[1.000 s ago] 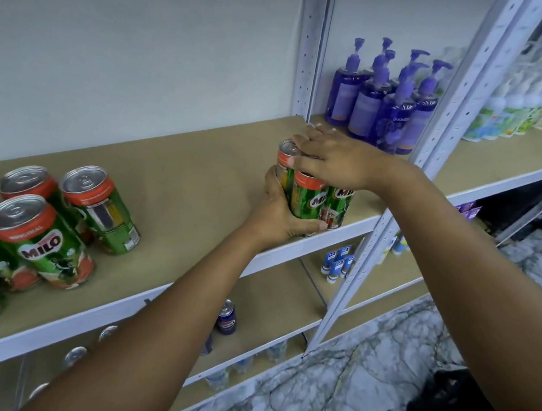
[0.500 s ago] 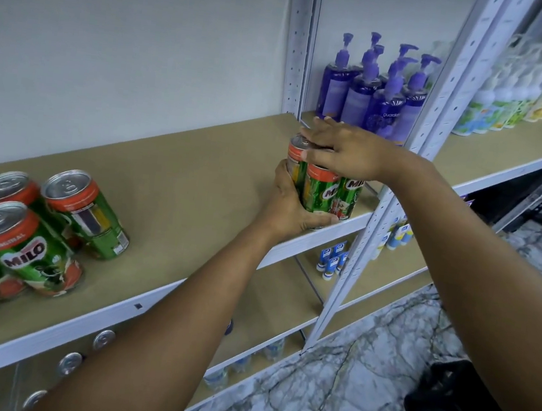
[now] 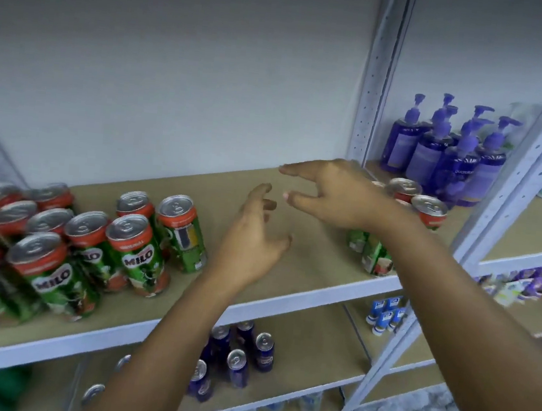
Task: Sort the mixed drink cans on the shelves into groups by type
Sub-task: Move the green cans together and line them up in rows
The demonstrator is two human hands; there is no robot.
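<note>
Both my hands hung empty, fingers loosely spread — the left hand nearer the upright Milo cans massed leftward, the right hand beside the small Milo cluster.

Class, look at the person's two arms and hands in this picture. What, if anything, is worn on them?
Nothing is worn. The left hand and right hand are bare: no gloves, and no rings or watch that can be seen. Both forearms are uncovered as far as the picture's edge, with no sleeves, bands or markings visible.
</note>
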